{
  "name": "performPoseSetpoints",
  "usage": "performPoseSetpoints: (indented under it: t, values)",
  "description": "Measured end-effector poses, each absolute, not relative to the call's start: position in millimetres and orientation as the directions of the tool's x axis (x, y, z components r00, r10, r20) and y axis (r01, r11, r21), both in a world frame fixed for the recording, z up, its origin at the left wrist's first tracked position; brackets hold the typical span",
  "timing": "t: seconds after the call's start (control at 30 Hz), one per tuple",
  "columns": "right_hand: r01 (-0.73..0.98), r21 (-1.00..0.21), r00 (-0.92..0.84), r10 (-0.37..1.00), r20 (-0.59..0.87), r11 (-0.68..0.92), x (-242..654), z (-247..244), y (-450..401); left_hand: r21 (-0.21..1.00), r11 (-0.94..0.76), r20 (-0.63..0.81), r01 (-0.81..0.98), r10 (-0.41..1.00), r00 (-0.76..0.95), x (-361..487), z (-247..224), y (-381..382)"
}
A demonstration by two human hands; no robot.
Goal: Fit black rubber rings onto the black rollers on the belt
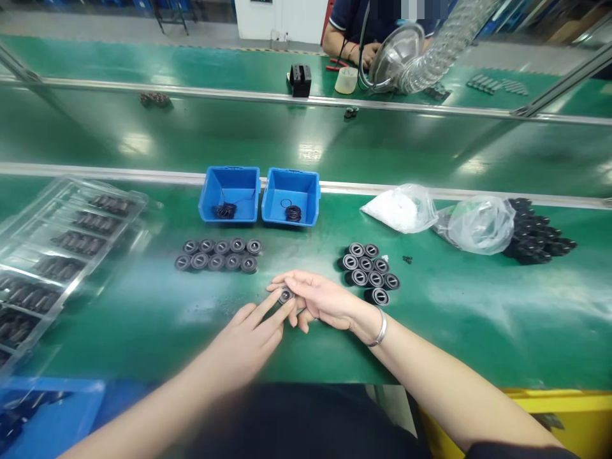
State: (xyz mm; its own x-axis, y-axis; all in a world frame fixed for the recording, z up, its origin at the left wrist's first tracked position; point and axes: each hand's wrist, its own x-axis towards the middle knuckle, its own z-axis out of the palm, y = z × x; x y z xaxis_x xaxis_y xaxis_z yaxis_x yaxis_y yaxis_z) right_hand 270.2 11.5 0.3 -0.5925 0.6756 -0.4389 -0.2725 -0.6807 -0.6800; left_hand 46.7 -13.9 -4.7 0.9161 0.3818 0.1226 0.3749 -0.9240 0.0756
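My left hand [255, 335] and my right hand [319, 296] meet above the bench, closed on one small black round part [285, 295]. It has a ringed face turned up. Two fingers of the left hand lie along its sides, while the right thumb presses near its upper edge; the right fingers underneath are partly hidden. Beyond the left hand stand two rows of similar round black parts [217, 262]. To the right of the right hand is a cluster of black cylindrical parts [366, 264], each with a pale slot mark on top.
Two blue bins [290, 182] hold black rings. A clear compartment tray [102, 268] with dark parts lies left. Plastic bags [401, 207] and piled black parts [538, 233] are right. Across the rails, a co-worker's hand [370, 54] is near a transparent duct [444, 51].
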Motion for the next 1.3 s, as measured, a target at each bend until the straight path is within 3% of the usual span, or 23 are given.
performPoseSetpoints:
  t: [0.23, 0.47, 0.77, 1.07, 1.3]
  values:
    - [-0.253, -0.728, -0.494, 0.732, -0.469, -0.637, 262.2, 0.5, 8.7, 0.084, -0.941, 0.181, 0.329, 0.339, 0.923, 40.3, -7.0, -16.1]
    - [-0.269, -0.744, -0.534, 0.738, -0.413, -0.611, 264.1, 0.0, 6.7, 0.106, -0.942, 0.289, 0.319, 0.336, 0.896, 32.3, -5.0, -11.7]
    - [-0.239, -0.75, -0.584, 0.708, -0.397, -0.617, 267.3, 2.3, 7.7, 0.074, -0.951, 0.231, 0.3, 0.309, 0.923, 30.9, 3.7, -7.7]
    - [-0.204, -0.797, -0.46, 0.774, -0.435, -0.569, 257.8, 1.4, -1.3, 0.01, -0.961, 0.245, 0.276, 0.27, 0.931, 30.9, -7.6, -6.6]
    - [-0.099, -0.874, -0.332, 0.843, -0.422, -0.476, 254.0, 2.4, -10.0, -0.051, -0.89, 0.302, 0.452, 0.418, 0.857, -14.1, -2.1, -11.4]
